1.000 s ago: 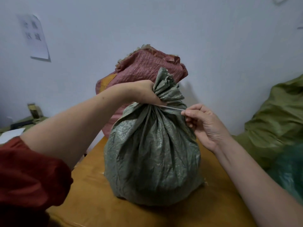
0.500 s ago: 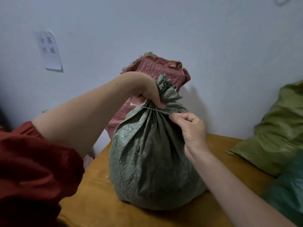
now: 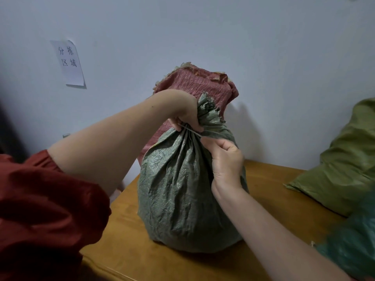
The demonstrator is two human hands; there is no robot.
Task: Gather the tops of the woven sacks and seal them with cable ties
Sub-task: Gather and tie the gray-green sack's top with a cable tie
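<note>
Well, my left grip (image 3: 185, 118) clenches the green sack (image 3: 178, 199) by its gathered neck, upright on the tabletop (image 3: 142, 250); my right grip (image 3: 225, 159) pinches the cable tie (image 3: 192, 132) just beside, its head probably hidden by fingers.

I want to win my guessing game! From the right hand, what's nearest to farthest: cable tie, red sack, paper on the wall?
1. Cable tie: pinched by the right hand.
2. Red sack: just behind the green sack.
3. Paper: far left, on the wall.
</note>
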